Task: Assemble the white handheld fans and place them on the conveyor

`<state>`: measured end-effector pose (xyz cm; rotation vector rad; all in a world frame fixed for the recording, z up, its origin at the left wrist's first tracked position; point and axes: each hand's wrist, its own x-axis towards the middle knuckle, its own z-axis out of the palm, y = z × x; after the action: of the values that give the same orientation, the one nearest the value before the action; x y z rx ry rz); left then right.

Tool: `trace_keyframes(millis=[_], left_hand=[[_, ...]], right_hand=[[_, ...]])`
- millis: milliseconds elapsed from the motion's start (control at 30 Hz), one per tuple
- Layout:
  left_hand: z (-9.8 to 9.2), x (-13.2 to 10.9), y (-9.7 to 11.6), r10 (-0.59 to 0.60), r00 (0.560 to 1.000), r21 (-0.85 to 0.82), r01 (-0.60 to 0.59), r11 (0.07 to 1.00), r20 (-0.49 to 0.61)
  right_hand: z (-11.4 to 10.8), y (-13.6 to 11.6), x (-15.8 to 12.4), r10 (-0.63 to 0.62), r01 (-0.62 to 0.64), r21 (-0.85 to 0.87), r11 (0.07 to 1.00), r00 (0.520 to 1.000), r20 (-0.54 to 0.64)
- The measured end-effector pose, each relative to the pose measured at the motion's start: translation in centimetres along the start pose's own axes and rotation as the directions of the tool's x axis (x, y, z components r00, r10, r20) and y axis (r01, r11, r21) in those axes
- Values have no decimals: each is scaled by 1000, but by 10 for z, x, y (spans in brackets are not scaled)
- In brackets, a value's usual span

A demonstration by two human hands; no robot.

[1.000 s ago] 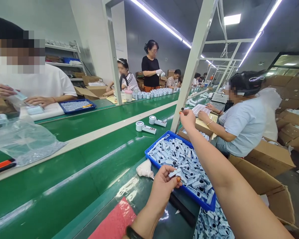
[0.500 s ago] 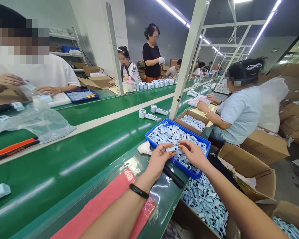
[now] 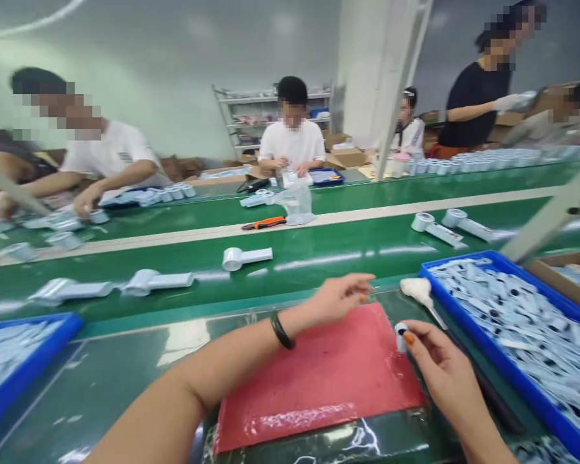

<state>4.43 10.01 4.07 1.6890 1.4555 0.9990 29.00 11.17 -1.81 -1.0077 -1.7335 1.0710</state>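
One small pale piece (image 3: 401, 339) held, many more in the blue tray (image 3: 512, 379)

Our right hand (image 3: 444, 367) pinches the piece near the right edge of the red mat (image 3: 319, 380). Our left hand (image 3: 343, 298) is over the mat, fingers loose, nothing visible in them. With the tray beside us so full of similar pieces, we judge much is left. Round-headed devices (image 3: 257, 256) lie on the green belt (image 3: 319, 238); whether they are finished, we cannot tell.
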Motion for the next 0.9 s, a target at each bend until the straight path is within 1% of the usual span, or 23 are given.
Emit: trace_keyframes(millis=[33, 67, 100, 133, 167, 200, 233, 267, 300, 367, 433, 500, 600, 633, 667, 700, 733, 800, 833, 900], left_hand=[[-38, -6, -10, -36, 995, 143, 49, 988, -91], [-77, -12, -20, -66, 981, 272, 115, 955, -181], [-113, -18, -30, -98, 959, 378, 197, 905, -266], [-146, -23, -39, -126, 935, 461, 277, 843, -331], [-175, -29, -49, -154, 911, 525, 352, 775, -382], [-197, -36, -58, -195, 889, 570, 421, 706, -415], [-214, -43, -67, -237, 871, 603, 473, 643, -431], [-225, -50, -76, -280, 857, 629, 510, 587, -433], [-230, -58, -84, -314, 847, 653, 530, 540, -428], [-230, -71, -98, -342, 846, 700, 532, 476, -410], [-222, -80, -107, -332, 861, 741, 504, 444, -386], [-212, -84, -111, -325, 872, 766, 481, 427, -366], [-198, -82, -102, -324, 867, 780, 488, 392, -379], [-192, -81, -95, -318, 867, 785, 487, 383, -383], [-185, -81, -87, -300, 878, 795, 469, 385, -373], [-174, -82, -76, -265, 901, 809, 428, 403, -345], [-162, -84, -65, -213, 932, 824, 360, 438, -295], [-128, -89, -41, -65, 987, 831, 159, 534, -147], [-109, -92, -31, 13, 998, 812, 45, 581, -65], [-70, -97, -16, 128, 989, 747, -140, 650, 74]], right_hand=[[12, -1, -4, -38, 44, -51, 998, 991, 131], [24, -2, -8, -80, 109, -104, 989, 967, 243], [34, -3, -11, -121, 180, -161, 970, 940, 318], [43, -4, -14, -159, 247, -226, 942, 924, 347], [50, -5, -15, -190, 299, -301, 905, 920, 343], [55, -6, -16, -216, 330, -379, 865, 925, 314], [57, -7, -15, -233, 341, -443, 829, 931, 280], [56, -8, -14, -239, 339, -483, 807, 936, 258], [53, -9, -13, -232, 340, -494, 800, 935, 267], [43, -10, -10, -200, 347, -465, 815, 920, 336], [33, -10, -10, -170, 349, -444, 826, 903, 394], [26, -10, -10, -154, 346, -461, 817, 902, 403], [26, -12, -11, -156, 340, -487, 804, 912, 379], [27, -13, -12, -159, 338, -485, 806, 914, 373], [28, -16, -13, -160, 334, -478, 812, 916, 367], [28, -20, -16, -161, 327, -466, 822, 919, 360], [27, -25, -18, -165, 322, -451, 832, 921, 353], [22, -37, -25, -191, 326, -413, 850, 923, 334], [18, -43, -28, -215, 336, -392, 857, 923, 319], [12, -54, -32, -265, 359, -356, 863, 921, 287]])
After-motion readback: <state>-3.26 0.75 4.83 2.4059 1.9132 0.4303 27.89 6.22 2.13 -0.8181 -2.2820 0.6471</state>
